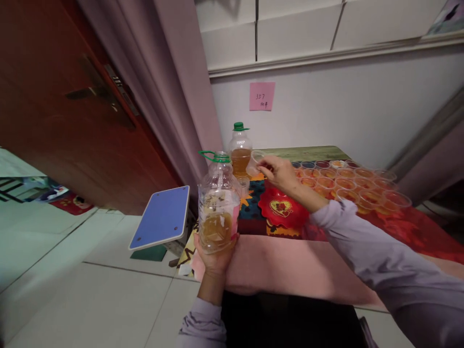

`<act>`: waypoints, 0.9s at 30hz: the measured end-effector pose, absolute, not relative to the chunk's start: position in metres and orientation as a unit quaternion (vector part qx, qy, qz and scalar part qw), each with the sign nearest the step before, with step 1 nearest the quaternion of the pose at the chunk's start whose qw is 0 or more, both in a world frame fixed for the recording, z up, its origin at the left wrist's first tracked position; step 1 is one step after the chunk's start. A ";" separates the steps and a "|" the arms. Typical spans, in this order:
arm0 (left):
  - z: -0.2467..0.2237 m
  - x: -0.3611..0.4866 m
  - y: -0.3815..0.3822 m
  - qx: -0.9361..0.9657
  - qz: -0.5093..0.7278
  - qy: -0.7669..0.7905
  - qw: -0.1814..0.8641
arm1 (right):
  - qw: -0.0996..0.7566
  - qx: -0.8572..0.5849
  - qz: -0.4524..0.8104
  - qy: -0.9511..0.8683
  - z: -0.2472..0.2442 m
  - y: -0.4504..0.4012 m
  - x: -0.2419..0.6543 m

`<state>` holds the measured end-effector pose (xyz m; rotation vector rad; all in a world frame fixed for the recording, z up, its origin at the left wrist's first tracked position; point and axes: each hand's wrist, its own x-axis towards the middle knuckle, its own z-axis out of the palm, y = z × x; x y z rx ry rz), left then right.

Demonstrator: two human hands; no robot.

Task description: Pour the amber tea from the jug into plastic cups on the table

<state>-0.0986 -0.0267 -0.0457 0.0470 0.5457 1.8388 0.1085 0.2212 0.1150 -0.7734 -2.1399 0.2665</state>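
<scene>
My left hand [216, 256] is wrapped round the lower part of a large clear plastic bottle [218, 203]. Amber liquid fills its lower part, and its green-ringed mouth has no cap on. Between the fingers of my right hand [277, 170] is a clear plastic cup [253, 164], tilted and apparently without liquid. Behind the held bottle stands a second bottle [240, 150] of amber liquid with a green cap. Another clear cup [243, 186] is partly hidden beside the held bottle. Below my right hand lies a red scalloped plate [282, 208] with a gold heart.
Rows of clear cups with orange liquid [346, 184] cover the table's right side, with darker-filled ones behind. A pink cloth [290, 261] hangs at the table's front. To the left are a blue-topped stool [161, 215] and a brown door [72, 96]. A pink note [262, 96] is on the wall.
</scene>
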 end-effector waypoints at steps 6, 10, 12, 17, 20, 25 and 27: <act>-0.043 -0.097 -0.024 0.022 0.798 0.246 0.550 | 0.319 -0.335 0.102 -0.881 0.054 0.197 0.192; -0.044 -0.097 -0.023 0.029 0.801 0.240 0.548 | 0.268 -0.391 0.102 -0.875 0.010 0.189 0.208; -0.045 -0.097 -0.023 0.034 0.801 0.237 0.548 | 0.260 -0.400 0.099 -0.873 0.001 0.189 0.209; -0.050 -0.100 -0.024 0.049 0.795 0.229 0.559 | 0.294 -0.377 0.100 -0.872 0.005 0.186 0.214; -0.055 -0.102 -0.023 0.063 0.789 0.225 0.568 | 0.400 -0.368 0.159 -0.824 0.016 0.177 0.215; -0.052 -0.096 -0.025 0.075 0.793 0.220 0.564 | 0.542 -0.353 0.434 -0.627 0.024 0.147 0.182; -0.044 -0.092 -0.030 0.069 0.796 0.232 0.554 | 0.535 -0.299 0.538 -0.578 0.020 0.132 0.162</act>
